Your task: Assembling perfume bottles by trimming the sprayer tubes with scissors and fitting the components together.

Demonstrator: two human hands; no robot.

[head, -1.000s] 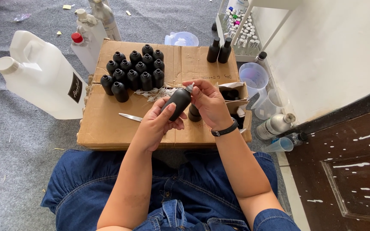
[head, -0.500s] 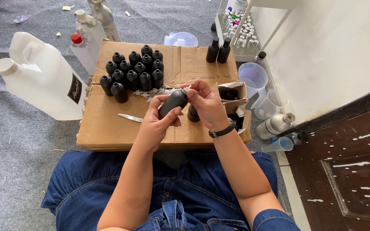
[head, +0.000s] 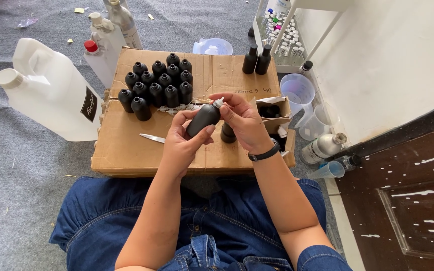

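A black bottle [head: 203,119] is being held tilted above a flattened cardboard sheet [head: 126,150] lying on the grey carpet [head: 21,175]. The left hand [head: 184,143] is being wrapped around the bottle's body, and the right hand [head: 244,123] is being closed on a small white tip [head: 218,103] at the bottle's neck. Behind the hands, a cluster of capped black bottles [head: 156,85] is being kept upright on the cardboard. A blade [head: 151,138] is lying just left of the left hand. A large white jug [head: 46,90] is resting on the carpet to the left.
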